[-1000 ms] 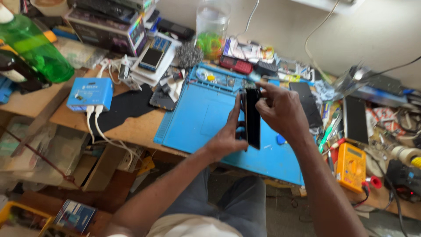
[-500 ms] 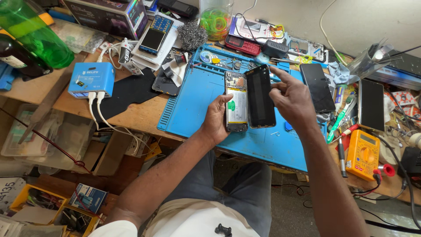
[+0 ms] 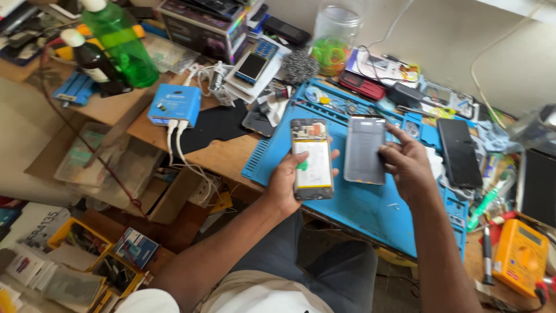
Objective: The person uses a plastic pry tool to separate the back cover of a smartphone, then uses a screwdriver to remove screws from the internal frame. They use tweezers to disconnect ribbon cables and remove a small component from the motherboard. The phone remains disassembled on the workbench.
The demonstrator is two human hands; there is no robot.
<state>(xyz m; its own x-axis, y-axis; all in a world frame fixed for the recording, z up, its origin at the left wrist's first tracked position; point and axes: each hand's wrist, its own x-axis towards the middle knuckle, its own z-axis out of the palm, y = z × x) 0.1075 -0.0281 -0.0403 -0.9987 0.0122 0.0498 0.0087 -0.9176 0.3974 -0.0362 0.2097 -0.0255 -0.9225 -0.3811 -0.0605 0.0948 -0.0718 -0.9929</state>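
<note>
My left hand (image 3: 288,181) grips an opened phone body (image 3: 311,159), its white battery and circuit board facing up. My right hand (image 3: 407,164) holds the phone's detached grey back cover (image 3: 364,149) by its right edge, a little to the right of the body. The two parts are apart, side by side, both held above a blue repair mat (image 3: 370,208) on the wooden bench.
A blue charger box (image 3: 174,105) with white cables sits left of the mat. Bottles (image 3: 119,43), boxes and a small phone (image 3: 252,66) crowd the back. A black phone (image 3: 458,152), a yellow multimeter (image 3: 520,256) and tools lie at the right. Cardboard boxes stand on the floor below.
The back cover has come off the phone body. My right hand has moved it to the right, so the two parts now lie side by side.
</note>
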